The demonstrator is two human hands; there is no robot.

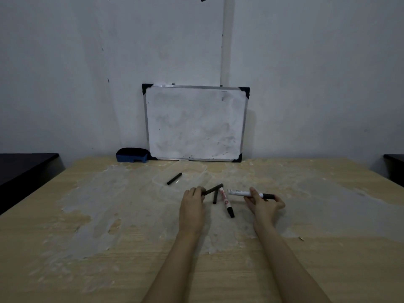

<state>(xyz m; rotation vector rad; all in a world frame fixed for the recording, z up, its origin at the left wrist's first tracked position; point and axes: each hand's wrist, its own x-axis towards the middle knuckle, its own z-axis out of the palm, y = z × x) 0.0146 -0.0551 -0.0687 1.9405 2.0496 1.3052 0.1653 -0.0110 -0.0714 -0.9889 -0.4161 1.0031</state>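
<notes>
My left hand (192, 202) grips one end of a thin black stick (213, 189) that points up to the right. My right hand (263, 203) holds a white marker with a black cap (240, 193) level above the table. Between the hands a second white marker with red print (226, 202) lies on the wooden table (87, 248), with another black stick (215, 197) beside it. A third black stick (174, 178) lies inside a clear plastic tray (196, 169) just behind.
A small whiteboard (194, 123) with smudges leans on the wall at the table's far edge. A blue eraser (132, 154) sits to its left. Dark furniture (24, 169) stands at the left, and more dark furniture (395, 167) at the right.
</notes>
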